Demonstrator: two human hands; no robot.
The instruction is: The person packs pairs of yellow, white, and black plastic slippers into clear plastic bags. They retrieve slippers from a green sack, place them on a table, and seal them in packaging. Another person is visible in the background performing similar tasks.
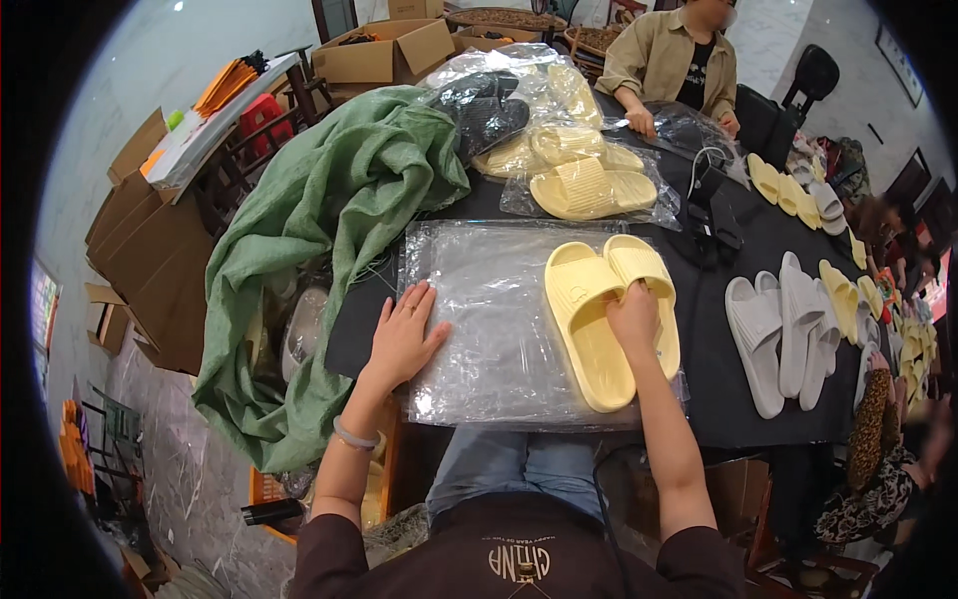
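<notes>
A stack of flat clear plastic bags (484,319) lies on the black-covered table in front of me. My left hand (405,337) rests open and flat on the stack's left edge, fingers stretched out. On the right part of the bags is a pair of pale yellow slide slippers (587,334), side by side with the toes pointing away from me. My right hand (635,317) grips the pair near the straps; its fingertips are partly hidden under the right strap. Beyond the bags lie bagged yellow slippers (589,188) and, farther left, a bagged black pair (489,115).
Green woven cloth (329,220) drapes over the table's left side. Several grey slippers (755,344) and yellow ones stand in rows to the right. A black stand (714,205) sits near a person (679,60) handling plastic across the table. Cardboard boxes (384,55) are behind.
</notes>
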